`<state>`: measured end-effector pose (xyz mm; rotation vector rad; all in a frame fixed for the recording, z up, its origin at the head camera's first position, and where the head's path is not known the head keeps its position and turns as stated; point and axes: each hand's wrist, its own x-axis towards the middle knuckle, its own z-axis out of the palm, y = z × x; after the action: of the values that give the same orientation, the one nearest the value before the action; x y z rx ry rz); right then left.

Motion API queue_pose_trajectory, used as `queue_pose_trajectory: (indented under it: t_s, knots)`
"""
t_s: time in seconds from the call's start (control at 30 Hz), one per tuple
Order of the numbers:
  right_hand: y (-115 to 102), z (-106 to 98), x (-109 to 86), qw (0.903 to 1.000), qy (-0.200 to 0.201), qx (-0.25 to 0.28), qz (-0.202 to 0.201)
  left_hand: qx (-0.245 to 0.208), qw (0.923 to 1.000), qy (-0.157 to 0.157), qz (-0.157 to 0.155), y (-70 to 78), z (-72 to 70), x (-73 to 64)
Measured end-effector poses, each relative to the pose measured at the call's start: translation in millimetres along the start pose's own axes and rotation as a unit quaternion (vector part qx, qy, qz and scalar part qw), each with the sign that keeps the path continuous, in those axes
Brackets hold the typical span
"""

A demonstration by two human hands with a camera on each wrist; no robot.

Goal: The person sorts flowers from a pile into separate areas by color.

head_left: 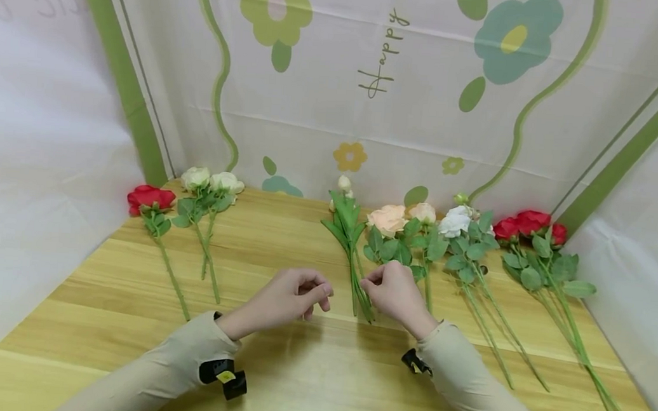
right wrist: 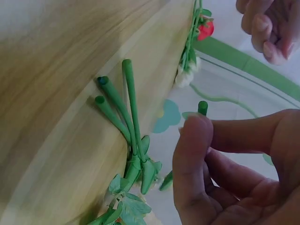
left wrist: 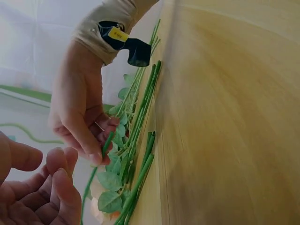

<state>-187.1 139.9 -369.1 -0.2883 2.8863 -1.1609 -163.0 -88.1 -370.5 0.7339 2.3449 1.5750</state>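
My right hand point(head_left: 397, 293) pinches a green flower stem point(right wrist: 202, 108) between thumb and forefinger, its cut end poking just past the fingertips. That stem rises apart from several stems lying on the table, seen in the left wrist view. These belong to a bunch of white tulips point(head_left: 347, 216) with long green leaves, buds toward the back curtain. To the left, my left hand point(head_left: 294, 295) hovers over the table with loosely curled fingers, holding nothing. Beside my right hand lie peach roses point(head_left: 387, 220), their lower stems partly hidden behind it.
On the wooden table point(head_left: 305, 382), a red rose point(head_left: 150, 199) and cream-white roses point(head_left: 226, 183) lie at left. White roses point(head_left: 455, 222) and red roses point(head_left: 533, 222) lie at right, stems toward the front. A printed curtain point(head_left: 314, 90) stands behind.
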Motion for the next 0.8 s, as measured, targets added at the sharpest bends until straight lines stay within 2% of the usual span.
queue_pose_trajectory:
  t_s: [0.13, 0.33, 0.53, 0.8]
  knots:
    - [0, 4, 5.8, 0.9994, -0.030, -0.014, 0.012, 0.002, 0.9999, -0.012, 0.003, -1.8, -1.4, 0.3]
    - [-1, 8, 8.6, 0.9976, -0.052, -0.028, 0.036, 0.004, 0.9996, -0.025, 0.008, -2.6, -3.0, 0.0]
    - [2, 10, 5.2, 0.9933, -0.104, -0.028, 0.042, 0.014, 0.9991, -0.038, 0.016, -1.2, -2.9, -1.0]
    - [7, 13, 2.5, 0.9914, -0.121, -0.033, 0.038, 0.036, 0.9982, -0.046, 0.013, -1.6, -2.1, -0.6]
